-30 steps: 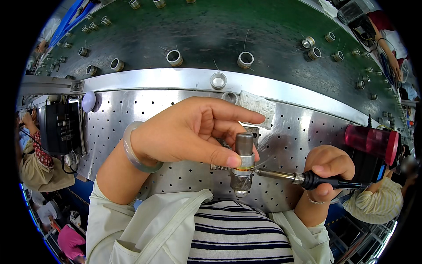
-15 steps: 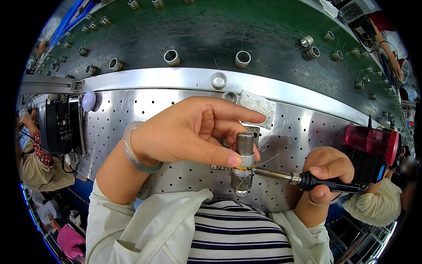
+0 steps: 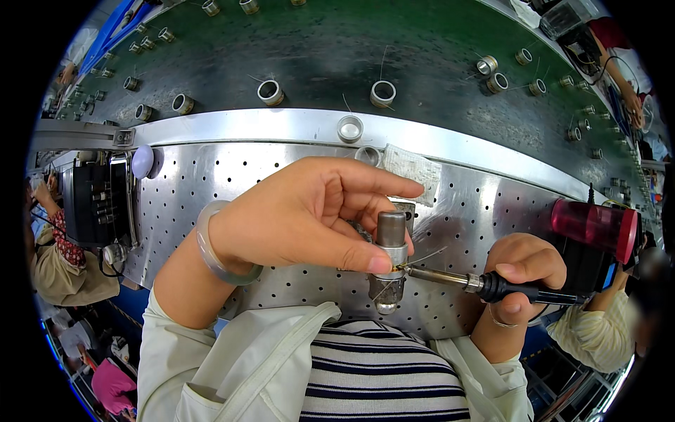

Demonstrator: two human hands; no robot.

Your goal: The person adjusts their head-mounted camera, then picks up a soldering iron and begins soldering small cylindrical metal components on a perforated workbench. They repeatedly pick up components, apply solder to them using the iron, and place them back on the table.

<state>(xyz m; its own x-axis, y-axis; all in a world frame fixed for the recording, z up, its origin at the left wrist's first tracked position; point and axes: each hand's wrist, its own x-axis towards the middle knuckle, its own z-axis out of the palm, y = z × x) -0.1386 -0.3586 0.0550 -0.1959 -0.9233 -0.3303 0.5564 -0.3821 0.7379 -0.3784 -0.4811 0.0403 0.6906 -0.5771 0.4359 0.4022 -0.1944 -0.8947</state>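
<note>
My left hand [image 3: 302,214] pinches a silvery metal ring [image 3: 398,253] with thumb and fingers, its index finger stretched out above. The ring sits around a dark metal post [image 3: 391,228] with a rounded bright lower end. Thin wires stick out from the ring. In my right hand [image 3: 526,271] is a soldering iron [image 3: 496,287] with a black handle. Its tip touches the ring's yellowish band, close to my left thumb. The fingers behind the post are partly hidden.
A perforated metal plate [image 3: 190,204] lies under my hands. Beyond a metal rail [image 3: 246,126], a green conveyor belt [image 3: 323,63] carries several wired rings. One ring [image 3: 349,129] stands on the rail, near a white cloth [image 3: 415,172]. A pink transparent container [image 3: 594,228] is at right.
The rings on the belt have shifted slightly left. A wire now crosses the lower post beneath the ring, and my left thumb has moved a little. The soldering iron stays nearly in place.
</note>
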